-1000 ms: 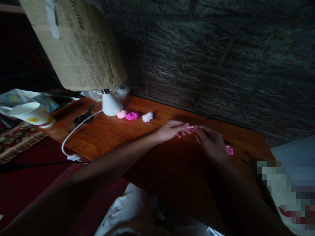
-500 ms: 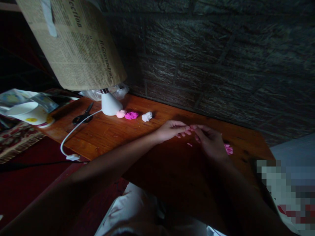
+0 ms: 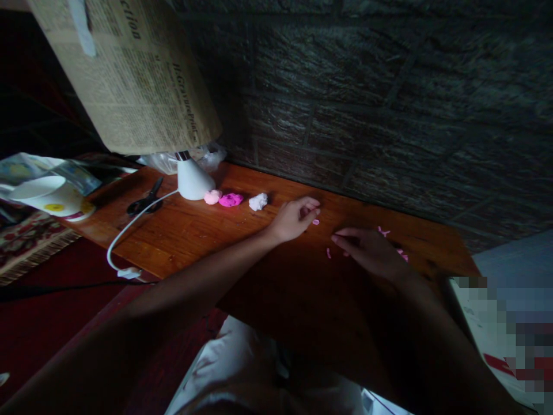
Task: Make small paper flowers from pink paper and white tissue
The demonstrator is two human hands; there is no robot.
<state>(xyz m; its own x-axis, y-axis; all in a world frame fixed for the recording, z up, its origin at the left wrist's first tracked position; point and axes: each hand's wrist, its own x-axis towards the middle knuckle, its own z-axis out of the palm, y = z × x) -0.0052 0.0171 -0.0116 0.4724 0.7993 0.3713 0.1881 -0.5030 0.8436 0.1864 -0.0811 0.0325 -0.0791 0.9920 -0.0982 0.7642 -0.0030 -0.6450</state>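
My left hand (image 3: 297, 219) is over the wooden table with its fingers loosely curled and the thumb apart from them. Just by its thumb is a small oval pink clay piece (image 3: 316, 222), apparently lying on the table. To the right, my right hand (image 3: 367, 249) has thumb and forefinger brought together in a pinch; whatever may be between the tips is too dark to make out. A thin pink clay strip (image 3: 329, 253) lies between and below the hands. Beyond the right hand are thin pink clay strands (image 3: 383, 231) and a pink clay clump (image 3: 402, 255), partly covered by that hand.
Lumps of light pink clay (image 3: 212, 197), bright magenta clay (image 3: 231, 200) and white clay (image 3: 258, 202) sit beside the white lamp base (image 3: 193, 181). Black scissors (image 3: 144, 202), a white cable (image 3: 113, 245) and a paper cup (image 3: 52, 199) are at left. A dark brick wall (image 3: 367, 115) borders the table.
My hands, which met at the fingertips, have drawn apart, the left one moving left. The small oval pink piece now shows beside the left thumb, and the pink strands behind the right hand are uncovered.
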